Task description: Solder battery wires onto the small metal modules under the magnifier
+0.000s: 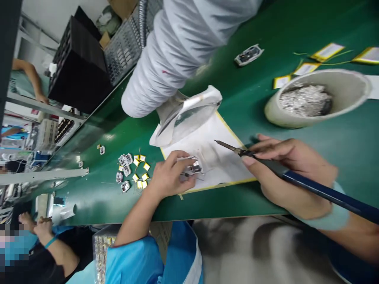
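My left hand is closed around a small white plastic housing with dark parts inside, over a white sheet edged in yellow. Between the fingers of my right hand lies a soldering iron. Its thin tip points left, apart from the housing, with faint smoke between them. The open mouth of a fume hood on a thick grey hose stands just beyond the sheet. Several more housings and small yellow-edged battery packs lie on the green bench to the left of my left hand.
A beige tub of silvery scraps stands beyond my right hand. Yellow-edged battery packs and a lone housing lie at the back. The ribbed hose hangs overhead. Another person's hands are at the far left.
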{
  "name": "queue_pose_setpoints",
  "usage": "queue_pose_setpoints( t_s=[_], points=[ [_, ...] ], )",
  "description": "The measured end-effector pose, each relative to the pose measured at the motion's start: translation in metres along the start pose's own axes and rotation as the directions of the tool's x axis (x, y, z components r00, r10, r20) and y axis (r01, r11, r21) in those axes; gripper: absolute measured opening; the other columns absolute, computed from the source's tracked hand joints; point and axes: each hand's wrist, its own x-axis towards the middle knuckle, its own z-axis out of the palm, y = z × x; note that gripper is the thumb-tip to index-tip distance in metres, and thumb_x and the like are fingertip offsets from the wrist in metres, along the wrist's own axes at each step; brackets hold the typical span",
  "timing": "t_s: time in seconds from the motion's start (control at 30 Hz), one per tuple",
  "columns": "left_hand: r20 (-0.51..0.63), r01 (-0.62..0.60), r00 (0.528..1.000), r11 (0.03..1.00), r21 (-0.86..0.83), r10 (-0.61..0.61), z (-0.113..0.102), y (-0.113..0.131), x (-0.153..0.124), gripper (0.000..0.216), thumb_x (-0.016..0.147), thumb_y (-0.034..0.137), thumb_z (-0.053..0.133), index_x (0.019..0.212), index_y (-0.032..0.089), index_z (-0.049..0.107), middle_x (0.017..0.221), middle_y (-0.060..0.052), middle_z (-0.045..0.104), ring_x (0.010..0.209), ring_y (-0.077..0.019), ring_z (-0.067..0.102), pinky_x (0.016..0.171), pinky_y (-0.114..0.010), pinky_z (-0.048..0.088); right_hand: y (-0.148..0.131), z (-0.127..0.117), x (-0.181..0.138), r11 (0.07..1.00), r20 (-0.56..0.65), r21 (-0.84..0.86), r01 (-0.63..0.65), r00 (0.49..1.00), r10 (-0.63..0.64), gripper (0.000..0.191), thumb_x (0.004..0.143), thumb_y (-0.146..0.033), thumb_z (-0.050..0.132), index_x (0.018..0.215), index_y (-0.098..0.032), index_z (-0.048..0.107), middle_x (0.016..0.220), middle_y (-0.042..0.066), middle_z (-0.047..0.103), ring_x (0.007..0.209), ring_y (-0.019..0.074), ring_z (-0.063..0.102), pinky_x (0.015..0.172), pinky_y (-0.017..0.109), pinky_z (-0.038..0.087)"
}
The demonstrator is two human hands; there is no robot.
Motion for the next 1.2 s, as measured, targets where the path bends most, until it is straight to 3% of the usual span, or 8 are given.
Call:
queue_pose_setpoints(
  t_s=[0.13, 0.27, 0.43, 0.57, 0.73, 0.83, 1.0, 1.2],
  points=[
    [-0.07, 0.149, 0.986, 0.988, -0.044, -0.152, -0.044, -0.062, -0.025, 0.035, 0.094, 0.03, 0.077, 0.128, 0.025, 0.071, 0.125, -0.01, 0.076, 0.112, -0.0211, 0.079, 0.082, -0.032, 0.067, 0.002, 0.003, -0.002, 1.0, 0.011, -0.03, -0.006, 1.0, 0.007, 0.028, 0.09, -0.044, 0.09, 0.085, -0.03, 0.067, 0.078, 0.002, 0.077, 0.078, 0.0278, 0.083, 0.105, 0.062, 0.072],
    [-0.203, 0.39, 0.903, 0.92, 0.023, -0.378, -0.078, -0.143, -0.043, 0.032, 0.096, 0.042, 0.08, 0.124, 0.027, 0.074, 0.125, -0.013, 0.078, 0.116, -0.0257, 0.078, 0.089, -0.045, 0.068, 0.002, 0.006, -0.002, 0.998, 0.029, -0.063, -0.01, 1.0, 0.011, 0.036, 0.093, -0.059, 0.087, 0.084, -0.031, 0.065, 0.074, 0.002, 0.075, 0.073, 0.0263, 0.081, 0.107, 0.062, 0.072],
    [0.064, 0.47, 0.876, 0.875, 0.118, -0.479, -0.112, -0.188, -0.078, 0.046, 0.091, 0.052, 0.085, 0.128, 0.026, 0.077, 0.137, -0.01, 0.079, 0.12, -0.027, 0.078, 0.101, -0.052, 0.067, 0.004, 0.007, -0.007, 0.989, 0.027, -0.127, -0.078, 0.996, 0.082, 0.045, 0.091, -0.072, 0.083, 0.079, -0.031, 0.067, 0.074, 0.005, 0.076, 0.08, 0.0307, 0.084, 0.104, 0.066, 0.071],
    [0.126, 0.458, 0.866, 0.869, 0.186, -0.484, -0.114, -0.174, -0.099, 0.04, 0.088, 0.04, 0.083, 0.126, 0.027, 0.08, 0.123, -0.007, 0.083, 0.107, -0.026, 0.079, 0.094, -0.045, 0.067, 0.004, 0.008, -0.008, 0.983, 0.034, -0.14, -0.115, 0.992, 0.12, 0.037, 0.089, -0.063, 0.085, 0.081, -0.032, 0.068, 0.08, 0.005, 0.079, 0.089, 0.0336, 0.086, 0.106, 0.065, 0.07],
    [-0.068, 0.455, 0.887, 0.84, 0.297, -0.456, -0.103, -0.128, -0.089, 0.047, 0.088, 0.032, 0.077, 0.134, 0.021, 0.077, 0.121, -0.011, 0.075, 0.109, -0.0293, 0.075, 0.086, -0.042, 0.062, -0.003, 0.009, -0.002, 0.999, 0.016, -0.027, 0.018, 1.0, -0.018, 0.021, 0.088, -0.037, 0.088, 0.087, -0.03, 0.069, 0.079, -0.002, 0.078, 0.076, 0.0241, 0.08, 0.109, 0.059, 0.07],
    [-0.095, 0.381, 0.924, 0.886, 0.265, -0.37, -0.081, -0.079, -0.062, 0.042, 0.091, 0.033, 0.076, 0.131, 0.024, 0.077, 0.116, -0.008, 0.072, 0.106, -0.0254, 0.074, 0.087, -0.038, 0.062, -0.007, 0.008, 0.003, 0.999, 0.032, 0.017, 0.035, 0.999, -0.036, 0.02, 0.089, -0.032, 0.086, 0.089, -0.03, 0.066, 0.078, -0.005, 0.075, 0.072, 0.0202, 0.075, 0.11, 0.056, 0.068],
    [0.018, 0.267, 0.963, 0.959, 0.094, -0.27, -0.007, 0.008, 0.007, 0.037, 0.093, 0.033, 0.073, 0.13, 0.024, 0.075, 0.117, -0.009, 0.071, 0.105, -0.0243, 0.074, 0.083, -0.035, 0.06, -0.006, 0.004, 0.014, 0.998, 0.003, 0.031, 0.046, 0.999, -0.046, 0.02, 0.091, -0.028, 0.082, 0.088, -0.029, 0.063, 0.075, -0.006, 0.068, 0.069, 0.0182, 0.068, 0.092, 0.044, 0.065],
    [-0.044, 0.39, 0.921, 0.917, 0.085, -0.388, 0.032, 0.022, 0.054, 0.032, 0.104, 0.051, 0.072, 0.112, 0.021, 0.079, 0.103, -0.01, 0.078, 0.094, -0.027, 0.076, 0.082, -0.038, 0.057, -0.008, 0.0, 0.022, 0.997, -0.04, 0.064, 0.038, 0.999, -0.035, 0.021, 0.09, -0.026, 0.08, 0.086, -0.029, 0.059, 0.067, -0.007, 0.058, 0.066, 0.0194, 0.065, 0.095, 0.046, 0.061]
  ],
)
